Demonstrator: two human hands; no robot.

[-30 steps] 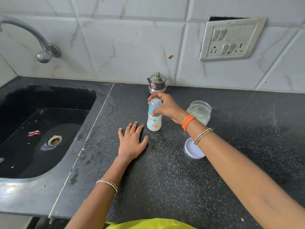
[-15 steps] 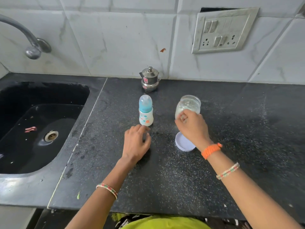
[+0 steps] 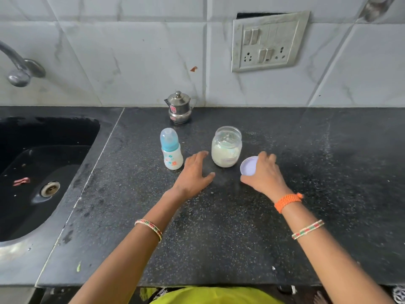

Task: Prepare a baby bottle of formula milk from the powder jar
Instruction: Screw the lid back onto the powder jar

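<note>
While the right hand grips the lid and the left hand rests empty, spread on the counter, seat the lid squarely on the open powder jar.

Bare forearms, a thin red, green and white beaded bangle worn on the left wrist, a thick braided orange thread band and a matching beaded bangle on the right, a bright yellow-green garment at the bottom edge

We've got a black worktop speckled white all over. Beside the clear powder jar with its off-white powder sits the bottle: white body, little teal and orange prints, translucent blue cap. On the jar's other side, a pale lilac lid. Behind the jar, a shiny steel pot with a red label.
</note>
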